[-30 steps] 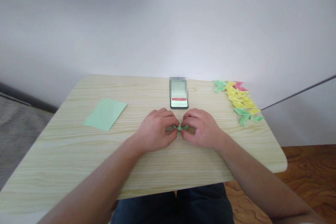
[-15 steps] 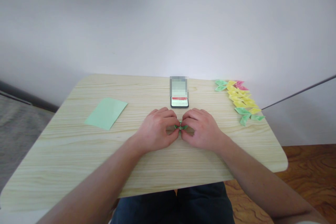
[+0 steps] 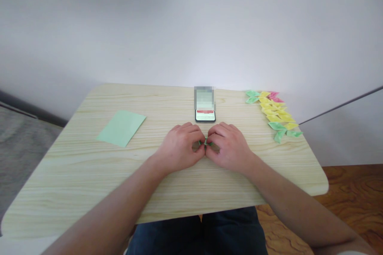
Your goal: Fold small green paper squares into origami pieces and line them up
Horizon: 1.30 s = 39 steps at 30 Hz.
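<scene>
Between my two hands is a small folded piece of green paper (image 3: 206,142), mostly covered by the fingers. My left hand (image 3: 182,146) pinches its left side with thumb and fingertips. On the other side, my right hand (image 3: 229,146) grips it in the same way, so the fingertips of both hands nearly meet. Just beyond them a phone (image 3: 205,116) lies on the table, its lit screen partly blurred out. A flat sheet of green paper (image 3: 122,128) rests to the left, apart from my hands.
Along the right side of the wooden table (image 3: 167,199) lie several folded paper pieces: yellow ones (image 3: 275,110) in a row, green ones (image 3: 280,131) at both ends and a pink one (image 3: 274,96). A white wall (image 3: 167,32) stands behind the table's far edge.
The fingertips have drawn slightly closer around the folded green paper, and less of it shows. Everything else stays where it was.
</scene>
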### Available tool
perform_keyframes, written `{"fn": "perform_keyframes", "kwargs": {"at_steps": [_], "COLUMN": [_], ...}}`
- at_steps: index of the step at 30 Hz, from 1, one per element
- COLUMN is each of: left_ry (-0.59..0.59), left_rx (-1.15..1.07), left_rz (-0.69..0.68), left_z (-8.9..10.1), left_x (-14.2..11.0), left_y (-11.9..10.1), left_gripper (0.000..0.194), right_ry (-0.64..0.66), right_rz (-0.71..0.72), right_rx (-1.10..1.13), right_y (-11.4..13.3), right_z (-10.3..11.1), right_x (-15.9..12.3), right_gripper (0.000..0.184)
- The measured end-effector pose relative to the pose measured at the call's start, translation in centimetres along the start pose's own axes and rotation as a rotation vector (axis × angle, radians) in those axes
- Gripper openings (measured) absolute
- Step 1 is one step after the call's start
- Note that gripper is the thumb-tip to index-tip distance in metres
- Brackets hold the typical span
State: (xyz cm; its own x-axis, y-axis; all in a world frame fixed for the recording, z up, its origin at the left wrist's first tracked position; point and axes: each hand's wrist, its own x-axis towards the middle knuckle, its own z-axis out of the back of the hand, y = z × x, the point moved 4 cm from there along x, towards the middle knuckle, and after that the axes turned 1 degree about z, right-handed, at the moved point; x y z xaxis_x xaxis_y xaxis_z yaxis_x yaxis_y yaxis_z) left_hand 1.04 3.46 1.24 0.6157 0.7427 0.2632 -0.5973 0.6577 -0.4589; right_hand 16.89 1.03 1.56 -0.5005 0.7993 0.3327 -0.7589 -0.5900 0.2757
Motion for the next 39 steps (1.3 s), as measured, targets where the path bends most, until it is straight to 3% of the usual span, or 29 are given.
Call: {"fn": "perform_keyframes", "kwargs": {"at_steps": [9, 20, 29, 39], "left_ry": [0.035, -0.002, 0.042, 0.058], "left_rx": [-0.010, -0.009, -0.106, -0.271], "left_rz": [0.043, 0.089, 0.038, 0.079], "left_z": [0.1, 0.1, 0.5, 0.9], "left_x": [0.0, 0.0, 0.1, -0.1], "left_y": [0.1, 0.2, 1.0, 1.9], "left_gripper": [0.006, 0.008, 0.012, 0.010], "right_ry": [-0.002, 0.037, 0.034, -0.006], "right_rz": [-0.064, -0.135, -0.201, -0.228], "right_rx": [0.003, 0.021, 0.048, 0.396], "right_y": [-0.1, 0.0, -0.2, -2.1], "right_z": [-0.3, -0.9, -1.0, -0.3], "right_x": [-0.1, 0.4, 0.5, 0.2], "right_gripper": [0.009, 0.007, 0.005, 0.001]}}
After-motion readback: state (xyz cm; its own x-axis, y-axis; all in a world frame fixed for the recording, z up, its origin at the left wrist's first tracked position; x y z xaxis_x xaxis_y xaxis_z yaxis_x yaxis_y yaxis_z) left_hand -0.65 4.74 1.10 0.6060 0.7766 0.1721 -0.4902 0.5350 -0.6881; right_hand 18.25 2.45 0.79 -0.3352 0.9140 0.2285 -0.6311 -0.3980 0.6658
